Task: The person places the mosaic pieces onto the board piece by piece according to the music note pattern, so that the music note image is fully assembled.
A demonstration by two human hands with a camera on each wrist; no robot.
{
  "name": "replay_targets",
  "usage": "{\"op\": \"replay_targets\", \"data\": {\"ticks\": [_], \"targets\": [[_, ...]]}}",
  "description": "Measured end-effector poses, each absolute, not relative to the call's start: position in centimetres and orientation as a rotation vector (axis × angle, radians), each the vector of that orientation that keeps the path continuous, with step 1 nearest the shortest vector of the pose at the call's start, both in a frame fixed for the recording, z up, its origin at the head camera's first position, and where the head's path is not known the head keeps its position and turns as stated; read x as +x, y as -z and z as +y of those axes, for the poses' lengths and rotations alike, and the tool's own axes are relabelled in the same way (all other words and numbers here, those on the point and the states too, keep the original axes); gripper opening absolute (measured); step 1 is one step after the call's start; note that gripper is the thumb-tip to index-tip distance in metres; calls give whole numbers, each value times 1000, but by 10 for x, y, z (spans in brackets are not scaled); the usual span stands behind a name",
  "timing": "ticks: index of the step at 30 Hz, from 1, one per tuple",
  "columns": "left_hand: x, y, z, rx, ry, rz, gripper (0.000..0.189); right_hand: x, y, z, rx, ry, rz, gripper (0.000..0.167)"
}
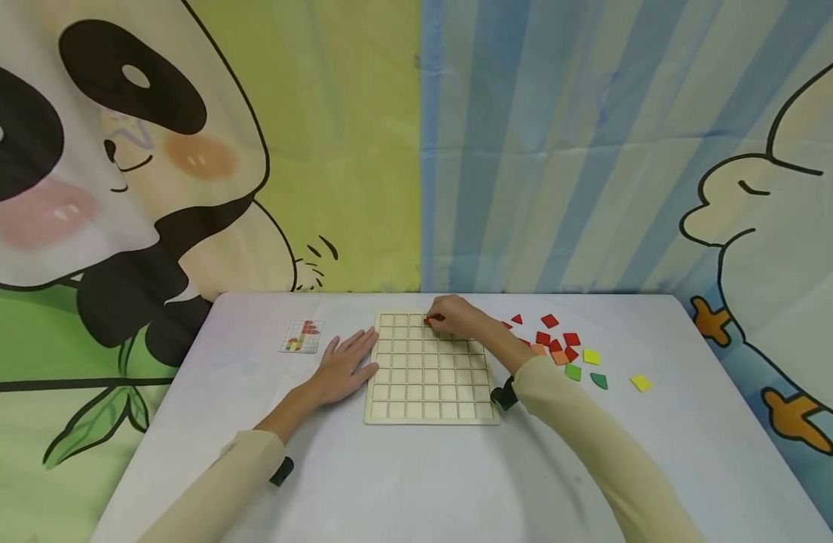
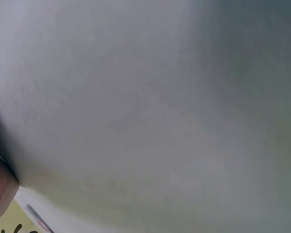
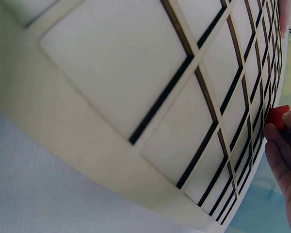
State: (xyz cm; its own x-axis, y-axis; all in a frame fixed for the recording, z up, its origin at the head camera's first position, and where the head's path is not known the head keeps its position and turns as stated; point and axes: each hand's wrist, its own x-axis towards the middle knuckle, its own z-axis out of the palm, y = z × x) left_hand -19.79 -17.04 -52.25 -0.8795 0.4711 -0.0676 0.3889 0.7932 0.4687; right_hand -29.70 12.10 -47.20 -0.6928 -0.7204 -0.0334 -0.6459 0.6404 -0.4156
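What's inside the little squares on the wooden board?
The uncovered squares of the board look bare. The right hand, pinching a red piece, and its forearm hide some squares near the far right corner, so I can't see inside those.

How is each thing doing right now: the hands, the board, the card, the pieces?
Board, lying flat.
Card, flat, picture up.
Left hand, fingers extended, touching the board's left edge.
Right hand, fingers curled, pinching.
Red piece, pinched near the board's far edge.
Loose pieces, scattered.

We see red pc (image 3: 276, 117) in R fingers (image 3: 283, 162), pale grid-patterned brd (image 1: 432, 392) below them, red/orange/yellow/green loose pcs (image 1: 571, 339) to their R, white gridded card (image 1: 302, 336), part red/yellow/green, L of L fingers (image 1: 362, 345).
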Motion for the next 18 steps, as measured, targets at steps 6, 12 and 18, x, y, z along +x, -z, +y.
{"op": "replay_targets", "data": {"ticks": [6,12,18], "targets": [[-197,522,-173,665,-662,2818,70,-296,471,116,-1135,535,2671,22],[-198,522,-174,684,-690,2813,70,-299,470,114,-1109,470,2688,22],[-200,525,-171,696,-696,2805,71,-300,469,118,-1041,455,2690,23]]}}
